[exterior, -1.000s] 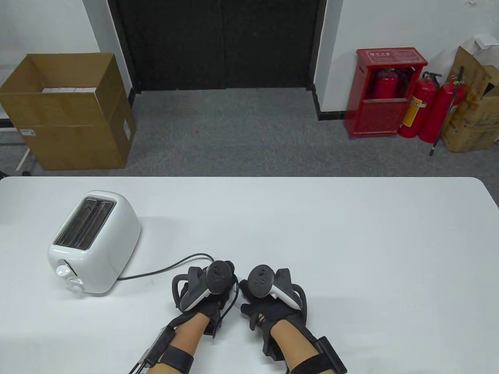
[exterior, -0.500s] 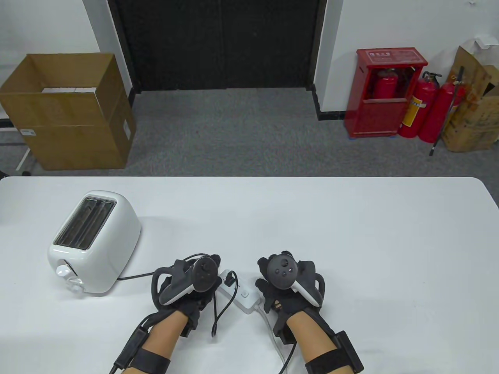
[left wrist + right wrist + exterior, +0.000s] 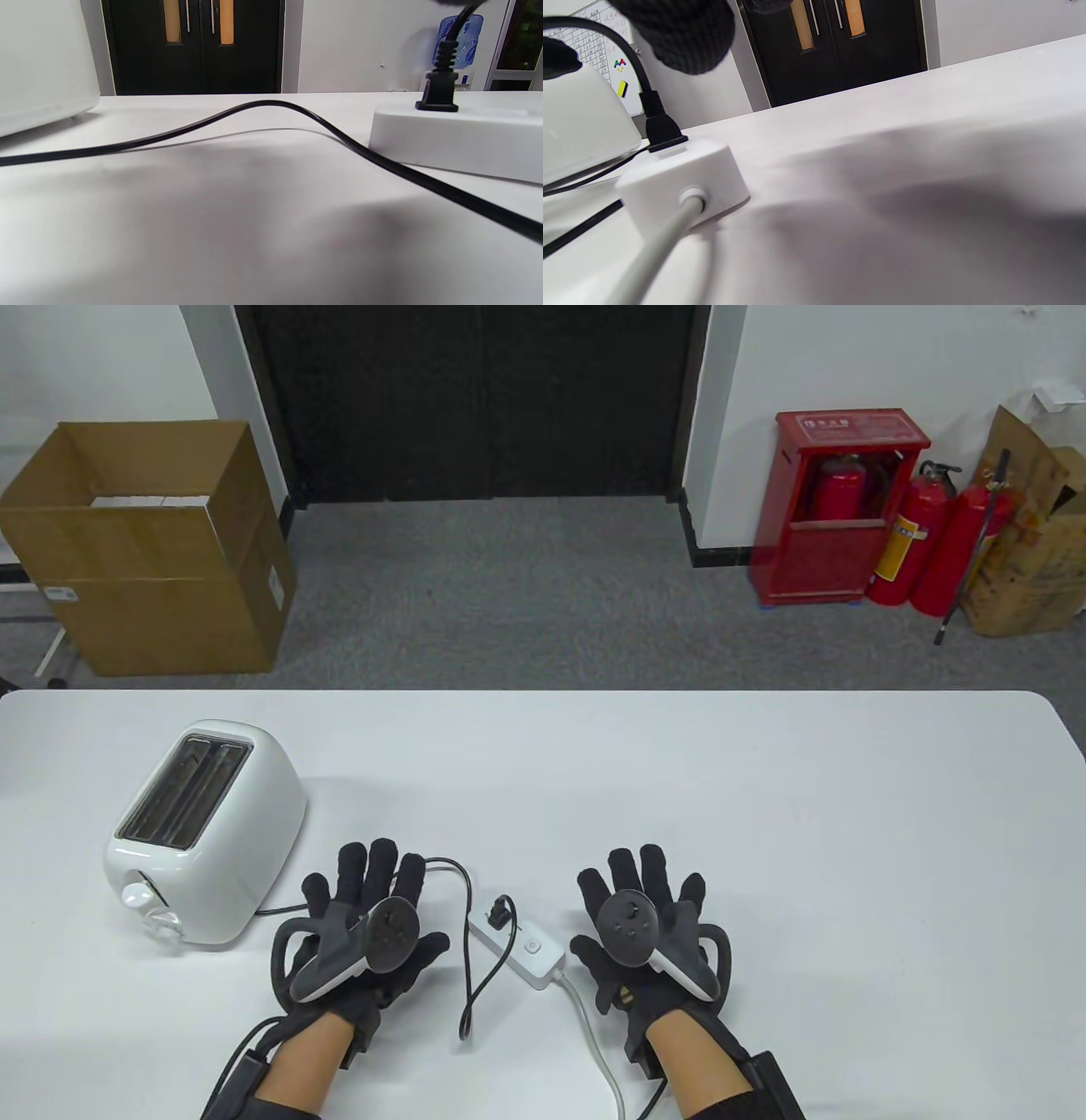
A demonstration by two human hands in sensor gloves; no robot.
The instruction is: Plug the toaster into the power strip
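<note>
- Table view shows the white counter [image 3: 764, 814], its far edge running straight across and its right corner rounded; the whole right half and the far strip behind the hands lie bare.
- The toaster [image 3: 204, 831] stands near the left edge, where it stood 1 second ago.
- The left hand [image 3: 361, 925], which was bunched over the strip 1 second ago, now lies flat with fingers spread, holding nothing, just left of the black cord [image 3: 467, 950].
- The right hand [image 3: 649, 933] has likewise drawn off to the right and lies spread flat, holding nothing.
- The power strip [image 3: 517, 942], hidden under both hands before, now sits uncovered between them, its white cable [image 3: 594, 1027] running to the near edge.
- The black plug [image 3: 439, 91] stands upright, seated in the strip's top.
</note>
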